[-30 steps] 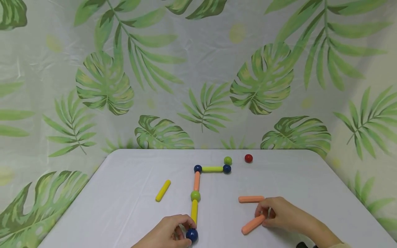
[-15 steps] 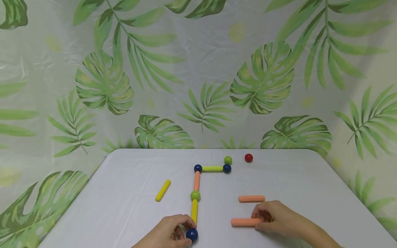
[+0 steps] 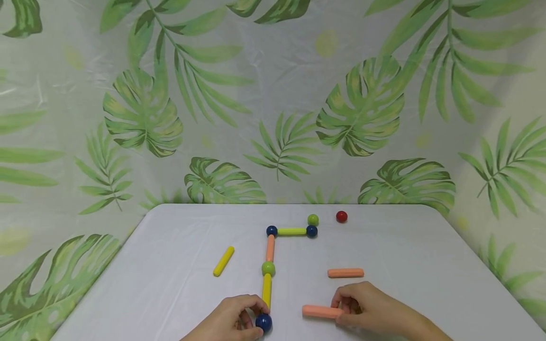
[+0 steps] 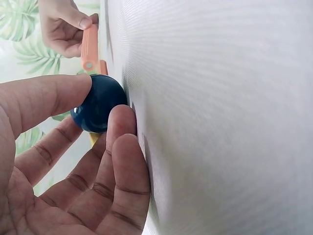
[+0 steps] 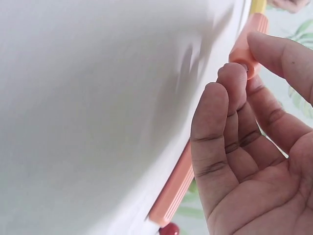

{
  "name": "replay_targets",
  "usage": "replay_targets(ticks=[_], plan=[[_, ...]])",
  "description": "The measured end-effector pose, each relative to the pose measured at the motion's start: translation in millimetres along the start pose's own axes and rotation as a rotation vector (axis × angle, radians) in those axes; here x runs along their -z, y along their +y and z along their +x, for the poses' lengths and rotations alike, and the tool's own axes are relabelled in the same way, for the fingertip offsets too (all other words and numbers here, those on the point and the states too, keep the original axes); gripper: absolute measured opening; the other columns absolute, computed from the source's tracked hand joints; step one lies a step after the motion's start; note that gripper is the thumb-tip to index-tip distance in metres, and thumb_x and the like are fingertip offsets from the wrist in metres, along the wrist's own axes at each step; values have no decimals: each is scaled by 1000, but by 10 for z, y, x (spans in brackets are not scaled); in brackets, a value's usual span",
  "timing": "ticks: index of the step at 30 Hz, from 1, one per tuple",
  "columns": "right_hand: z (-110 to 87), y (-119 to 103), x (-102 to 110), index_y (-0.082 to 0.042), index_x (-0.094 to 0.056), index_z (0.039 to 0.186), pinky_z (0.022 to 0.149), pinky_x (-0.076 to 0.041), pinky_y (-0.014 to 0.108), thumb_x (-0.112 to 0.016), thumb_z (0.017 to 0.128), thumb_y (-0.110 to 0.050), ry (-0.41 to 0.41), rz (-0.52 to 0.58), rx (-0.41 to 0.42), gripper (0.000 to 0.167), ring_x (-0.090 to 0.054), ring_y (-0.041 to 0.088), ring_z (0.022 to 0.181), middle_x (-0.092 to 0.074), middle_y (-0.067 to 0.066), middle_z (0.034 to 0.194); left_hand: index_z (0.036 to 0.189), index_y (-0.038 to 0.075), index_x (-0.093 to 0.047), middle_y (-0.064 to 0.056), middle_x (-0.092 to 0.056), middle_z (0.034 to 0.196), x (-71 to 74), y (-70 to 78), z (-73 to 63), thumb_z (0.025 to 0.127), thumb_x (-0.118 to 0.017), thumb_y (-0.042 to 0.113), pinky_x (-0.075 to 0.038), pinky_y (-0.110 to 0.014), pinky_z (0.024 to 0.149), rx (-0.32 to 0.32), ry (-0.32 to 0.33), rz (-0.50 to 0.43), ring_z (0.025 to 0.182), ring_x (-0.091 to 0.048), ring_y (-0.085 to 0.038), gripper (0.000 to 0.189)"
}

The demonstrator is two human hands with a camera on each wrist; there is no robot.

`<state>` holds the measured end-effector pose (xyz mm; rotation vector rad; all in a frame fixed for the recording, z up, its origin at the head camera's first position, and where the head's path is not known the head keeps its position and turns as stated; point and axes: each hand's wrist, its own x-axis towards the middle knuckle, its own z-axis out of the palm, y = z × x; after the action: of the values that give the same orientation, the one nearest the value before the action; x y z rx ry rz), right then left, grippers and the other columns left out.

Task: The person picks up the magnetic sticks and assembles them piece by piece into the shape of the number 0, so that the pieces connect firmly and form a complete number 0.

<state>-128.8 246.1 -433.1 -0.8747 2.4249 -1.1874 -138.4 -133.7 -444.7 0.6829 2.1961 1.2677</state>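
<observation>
My left hand (image 3: 236, 318) pinches a dark blue ball (image 3: 264, 323) at the near end of a chain of sticks and balls. From that ball a yellow stick (image 3: 266, 290) runs to a green ball (image 3: 268, 268), followed by an orange stick (image 3: 270, 248) and another blue ball (image 3: 271, 231). A lime stick (image 3: 292, 231) links this to a further blue ball (image 3: 312, 231). To the right, my right hand (image 3: 368, 308) holds a loose orange stick (image 3: 319, 311) by its right end, its free end pointing at the gripped ball, apart from it. The left wrist view shows a metallic disc in the stick's end (image 4: 88, 65).
A second orange stick (image 3: 345, 273) lies beyond my right hand. Left of the chain is a loose yellow stick (image 3: 223, 261). At the back of the white table (image 3: 179, 246) sit a green ball (image 3: 313, 219) and a red ball (image 3: 341, 216). A leaf-patterned cloth (image 3: 230, 118) hangs behind.
My right hand has moved left and nearer with the orange stick, turning it from slanted to roughly level across the view. My left hand stays in place on the blue ball.
</observation>
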Motion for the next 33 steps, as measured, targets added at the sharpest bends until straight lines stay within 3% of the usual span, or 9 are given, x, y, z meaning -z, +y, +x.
replay_targets(ticks=[11, 17, 33], plan=[[89, -108, -139, -19, -75, 105, 58, -44, 18, -77, 101, -23, -30, 69, -39, 7, -50, -5, 67, -58, -15, 76, 118, 15, -73, 7, -71, 105, -2, -4, 4, 96, -78, 9, -52, -18, 69, -16, 2, 1, 76, -62, -5, 24], [163, -173, -200, -23, -75, 103, 58, -41, 16, -77, 100, -25, -58, 85, -103, 5, -50, -4, 65, -59, -13, 74, 118, 14, -73, 7, -71, 105, 4, -15, 10, 96, -78, 8, -52, -18, 69, -18, 1, 0, 76, -62, -5, 24], [286, -271, -304, -24, -75, 100, 56, -37, 15, -78, 98, -20, -85, 80, -103, 6, -48, -4, 63, -57, -14, 71, 119, 14, -73, 3, -71, 105, -1, -23, 6, 95, -79, 9, -51, -18, 67, -18, 9, -9, 76, -61, -5, 24]])
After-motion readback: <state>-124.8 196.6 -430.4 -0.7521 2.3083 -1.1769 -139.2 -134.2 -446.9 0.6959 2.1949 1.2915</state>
